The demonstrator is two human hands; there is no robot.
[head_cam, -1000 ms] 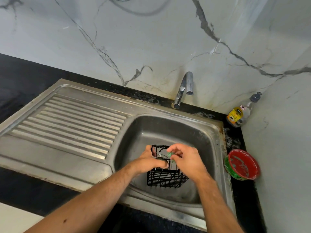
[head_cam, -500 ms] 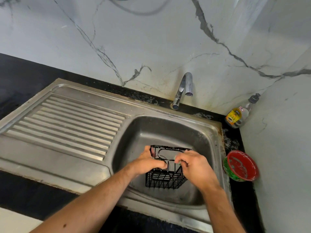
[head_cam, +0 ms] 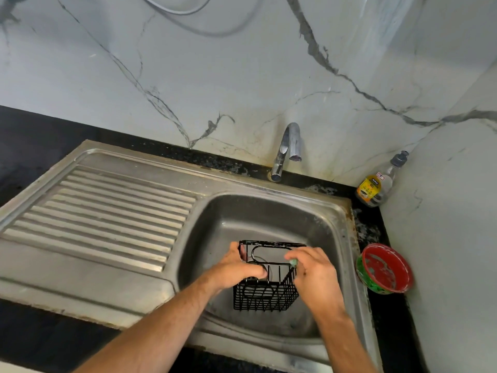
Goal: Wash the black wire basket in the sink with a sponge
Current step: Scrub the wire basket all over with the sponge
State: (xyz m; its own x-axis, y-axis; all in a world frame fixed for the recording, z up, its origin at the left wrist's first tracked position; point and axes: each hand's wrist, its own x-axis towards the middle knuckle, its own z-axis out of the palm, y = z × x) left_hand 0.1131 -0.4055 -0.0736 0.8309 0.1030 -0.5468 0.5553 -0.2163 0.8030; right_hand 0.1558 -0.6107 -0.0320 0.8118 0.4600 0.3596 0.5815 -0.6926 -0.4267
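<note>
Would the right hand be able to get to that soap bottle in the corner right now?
Probably not at once: the right hand pinches a green sponge against the black wire basket. The way to the soap bottle looks free.

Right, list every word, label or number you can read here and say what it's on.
Bottle in the back right corner, yellow label: print is there, too small and blurred to read.
Same bottle, small white tag with red marks near the neck: not legible.
Red bowl beside the sink: white scuffs only, no text.
Black wire basket, tap: no text seen.
</note>
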